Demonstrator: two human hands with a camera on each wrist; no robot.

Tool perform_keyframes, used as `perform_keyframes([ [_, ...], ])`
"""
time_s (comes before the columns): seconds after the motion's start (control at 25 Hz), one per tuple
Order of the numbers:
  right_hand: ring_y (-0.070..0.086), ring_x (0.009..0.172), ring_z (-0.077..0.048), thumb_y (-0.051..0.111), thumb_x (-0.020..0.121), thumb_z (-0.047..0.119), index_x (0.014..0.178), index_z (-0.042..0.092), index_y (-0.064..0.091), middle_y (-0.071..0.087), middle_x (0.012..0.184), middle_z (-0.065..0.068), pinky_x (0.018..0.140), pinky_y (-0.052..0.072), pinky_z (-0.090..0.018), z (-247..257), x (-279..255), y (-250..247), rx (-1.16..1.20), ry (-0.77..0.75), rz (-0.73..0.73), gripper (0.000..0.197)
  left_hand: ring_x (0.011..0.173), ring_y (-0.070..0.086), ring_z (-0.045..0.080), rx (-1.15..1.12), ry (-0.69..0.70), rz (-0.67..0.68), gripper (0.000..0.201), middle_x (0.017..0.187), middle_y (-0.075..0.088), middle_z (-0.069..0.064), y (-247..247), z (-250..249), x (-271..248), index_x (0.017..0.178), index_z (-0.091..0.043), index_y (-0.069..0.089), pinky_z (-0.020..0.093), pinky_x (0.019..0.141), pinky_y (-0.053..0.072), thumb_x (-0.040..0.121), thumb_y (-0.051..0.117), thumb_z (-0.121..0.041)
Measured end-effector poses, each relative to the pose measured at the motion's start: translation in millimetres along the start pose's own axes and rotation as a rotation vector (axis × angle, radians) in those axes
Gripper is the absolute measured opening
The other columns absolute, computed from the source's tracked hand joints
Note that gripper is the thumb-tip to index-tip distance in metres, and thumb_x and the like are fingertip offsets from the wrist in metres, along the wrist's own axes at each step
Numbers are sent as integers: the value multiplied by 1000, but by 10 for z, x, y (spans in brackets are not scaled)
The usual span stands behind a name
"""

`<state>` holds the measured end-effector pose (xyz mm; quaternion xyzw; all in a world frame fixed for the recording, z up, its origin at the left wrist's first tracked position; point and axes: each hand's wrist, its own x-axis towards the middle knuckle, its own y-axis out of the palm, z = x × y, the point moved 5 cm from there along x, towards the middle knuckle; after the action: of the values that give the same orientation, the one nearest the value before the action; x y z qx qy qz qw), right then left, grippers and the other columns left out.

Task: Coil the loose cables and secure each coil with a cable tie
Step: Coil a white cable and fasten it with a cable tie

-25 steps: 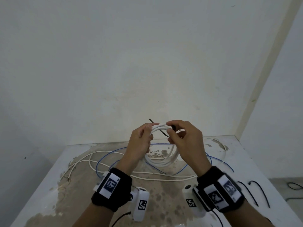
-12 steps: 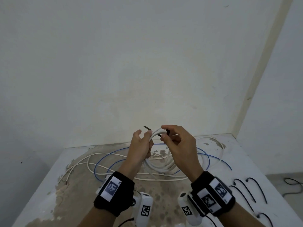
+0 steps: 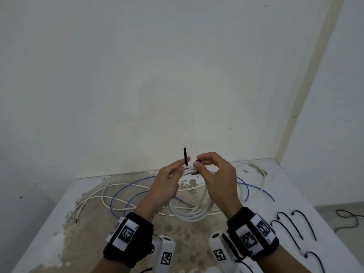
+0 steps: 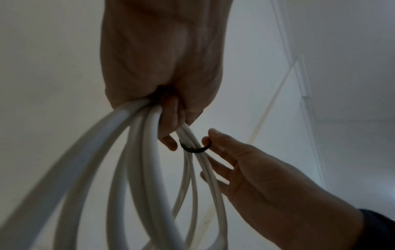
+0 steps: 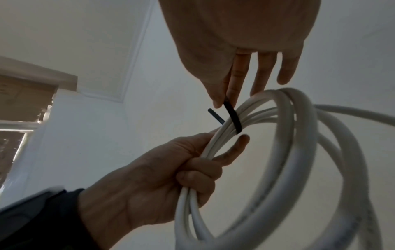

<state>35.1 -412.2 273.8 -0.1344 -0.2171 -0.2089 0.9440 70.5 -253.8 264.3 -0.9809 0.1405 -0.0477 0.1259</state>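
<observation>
My left hand [image 3: 182, 165] grips a coil of white cable [image 3: 193, 213] at its top, holding it above the table. A black cable tie [image 3: 185, 156] is looped round the bundled strands just beside my left fingers, and its free end stands upright. My right hand [image 3: 198, 162] pinches the other end of the tie between thumb and forefinger. The left wrist view shows the black cable tie [image 4: 193, 149] as a band round the strands of the coil [image 4: 136, 169]. In the right wrist view the tie [image 5: 234, 118] crosses the coil [image 5: 288, 152], with its tail poking out to the left.
A loose white cable [image 3: 118, 196] and a blue cable [image 3: 256, 188] sprawl over the stained table [image 3: 59, 223]. Several spare black ties [image 3: 299, 223] lie near its right edge. A wall stands close behind, and a dark cable [image 3: 350, 217] lies on the floor at the right.
The tie's free end pointed left before and now stands upright beside my left forefinger. The tie sits closer round the coil. My hands stay together at the top of the coil.
</observation>
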Motion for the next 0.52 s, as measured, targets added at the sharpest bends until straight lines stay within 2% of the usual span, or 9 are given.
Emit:
perform_keyframes([
  [0.08, 70, 77, -1, 76, 87, 14, 94, 18, 72, 73, 78, 11, 72, 52, -14, -38, -14, 37, 131, 33, 23, 9, 42, 20, 15, 14, 9, -9, 36, 45, 41, -12, -6, -17, -7, 129, -39, 59, 22, 42, 24, 103, 42, -20],
  [0.2, 72, 71, -5, 74, 89, 16, 98, 19, 71, 73, 83, 12, 67, 56, -20, -64, -52, 65, 183, 60, -16, 10, 36, 30, 15, 49, 48, -39, 40, 47, 34, -17, -4, -88, -48, 134, -39, 53, 25, 40, 28, 103, 42, -17],
  [0.24, 72, 71, -5, 73, 90, 18, 99, 21, 71, 73, 83, 11, 68, 57, -22, -70, -76, 82, 188, 66, -42, 11, 37, 38, 20, 63, 51, -35, 40, 51, 61, -10, 9, -103, -66, 134, -37, 53, 31, 40, 32, 103, 41, -16],
  [0.28, 72, 73, -6, 73, 90, 19, 100, 23, 70, 73, 84, 10, 68, 57, -23, -75, -101, 99, 200, 79, -70, 11, 39, 40, 26, 71, 30, -26, 39, 88, 62, -15, 28, -79, -73, 132, -36, 55, 38, 42, 33, 103, 40, -15],
  [0.32, 71, 75, -6, 73, 90, 20, 99, 23, 69, 74, 84, 8, 68, 56, -23, -95, -124, 112, 215, 96, -98, 10, 38, 34, 26, 61, -9, -14, 38, 56, 66, -11, 45, -35, -83, 129, -36, 59, 37, 41, 30, 103, 40, -15],
  [0.36, 71, 77, -7, 74, 89, 20, 97, 23, 69, 74, 84, 8, 69, 56, -22, -116, -141, 119, 227, 107, -120, 10, 38, 26, 21, 39, -52, -4, 37, 52, 62, -9, 51, 17, -89, 124, -38, 62, 31, 41, 27, 103, 40, -17],
  [0.4, 71, 80, -7, 74, 89, 20, 96, 23, 69, 74, 84, 8, 71, 55, -22, -131, -157, 121, 235, 112, -131, 10, 40, 22, 17, 15, -95, 7, 37, 56, 58, -12, 54, 62, -104, 120, -39, 65, 26, 42, 25, 103, 39, -18],
  [0.48, 71, 86, -7, 75, 89, 19, 94, 25, 68, 75, 84, 11, 76, 55, -21, -155, -186, 127, 239, 113, -109, 10, 43, 19, 15, -17, -157, 20, 38, 78, 73, 5, 47, 135, -119, 115, -40, 67, 23, 43, 24, 103, 38, -18],
  [0.52, 71, 87, -7, 75, 89, 19, 94, 26, 68, 75, 85, 13, 78, 55, -21, -157, -201, 131, 240, 110, -86, 11, 44, 19, 15, -22, -176, 23, 38, 84, 75, 6, 43, 143, -132, 114, -39, 67, 23, 43, 24, 103, 38, -17],
])
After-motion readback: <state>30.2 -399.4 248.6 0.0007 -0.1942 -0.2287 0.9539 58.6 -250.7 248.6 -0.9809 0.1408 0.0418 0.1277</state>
